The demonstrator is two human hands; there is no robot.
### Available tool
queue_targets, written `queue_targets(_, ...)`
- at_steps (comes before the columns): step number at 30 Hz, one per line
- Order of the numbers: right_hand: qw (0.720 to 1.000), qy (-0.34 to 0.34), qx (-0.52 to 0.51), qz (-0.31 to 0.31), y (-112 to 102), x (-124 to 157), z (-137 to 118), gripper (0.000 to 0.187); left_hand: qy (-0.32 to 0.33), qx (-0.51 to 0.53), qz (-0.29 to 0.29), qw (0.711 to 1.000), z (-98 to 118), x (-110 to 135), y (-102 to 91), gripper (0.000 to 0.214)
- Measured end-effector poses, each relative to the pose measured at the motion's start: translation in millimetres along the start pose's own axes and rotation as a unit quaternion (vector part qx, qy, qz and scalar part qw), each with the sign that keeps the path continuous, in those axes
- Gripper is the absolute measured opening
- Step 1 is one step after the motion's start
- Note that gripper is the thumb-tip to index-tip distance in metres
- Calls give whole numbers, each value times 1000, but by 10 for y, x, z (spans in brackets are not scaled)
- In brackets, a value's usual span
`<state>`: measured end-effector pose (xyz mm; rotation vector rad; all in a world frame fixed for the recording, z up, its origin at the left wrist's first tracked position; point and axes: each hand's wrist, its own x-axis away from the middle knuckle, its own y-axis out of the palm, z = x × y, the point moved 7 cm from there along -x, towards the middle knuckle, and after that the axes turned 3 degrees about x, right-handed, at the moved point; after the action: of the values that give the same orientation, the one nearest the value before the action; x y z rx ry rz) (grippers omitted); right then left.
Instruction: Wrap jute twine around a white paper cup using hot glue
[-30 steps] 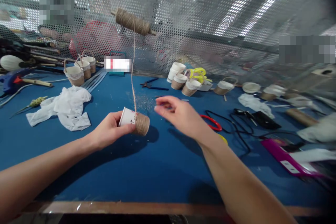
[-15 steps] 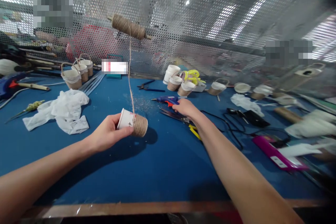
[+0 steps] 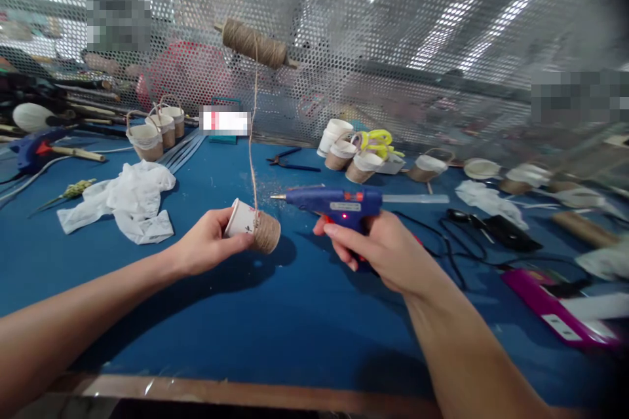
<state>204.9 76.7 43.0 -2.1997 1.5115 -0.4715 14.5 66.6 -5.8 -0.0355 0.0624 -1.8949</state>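
My left hand (image 3: 204,245) grips a small white paper cup (image 3: 244,221) lying sideways, its bottom half wound with brown twine. A strand of twine (image 3: 252,137) runs straight up from the cup to a twine spool (image 3: 254,44) mounted on the perforated metal screen. My right hand (image 3: 381,249) is wrapped round the handle of a blue hot glue gun (image 3: 339,201). The gun is held level above the table, its nozzle pointing left toward the cup, a short gap from it. A clear glue stick pokes out of its back end.
The blue table (image 3: 275,314) carries a crumpled white cloth (image 3: 122,200), twine-wrapped cups with handles (image 3: 147,137), more cups (image 3: 354,160), pliers (image 3: 287,160), black cables (image 3: 452,249), a pink box (image 3: 555,308) and another glue gun (image 3: 34,147). A person sits behind the screen (image 3: 344,46).
My right hand reached out to the glue gun lying on the table, picked it up and brought it back toward the cup. My left hand has kept the cup nearly still.
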Motion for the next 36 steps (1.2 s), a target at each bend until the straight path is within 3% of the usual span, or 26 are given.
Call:
queue_targets(9,991,4,132,-11,150,127,-11,25,9,-1,-38,999,-42,-31,45,36)
queue_targets(14,970,-38,240,3,169,165,-77,23,18,-42,-51,998,-58,-32,45,36)
queue_targets(18,947,-109,302,18,185,201,-151,23,16,-63,-48,997,-64,-21,41,36)
queue_targets(22,936,-147,318,26,204,216,-170,22,10,-64,-43,997,-53,-14,47,38)
queue_targets(36,933,-148,328,22,201,237,-191,24,19,-95,-49,994,-51,7,66,37)
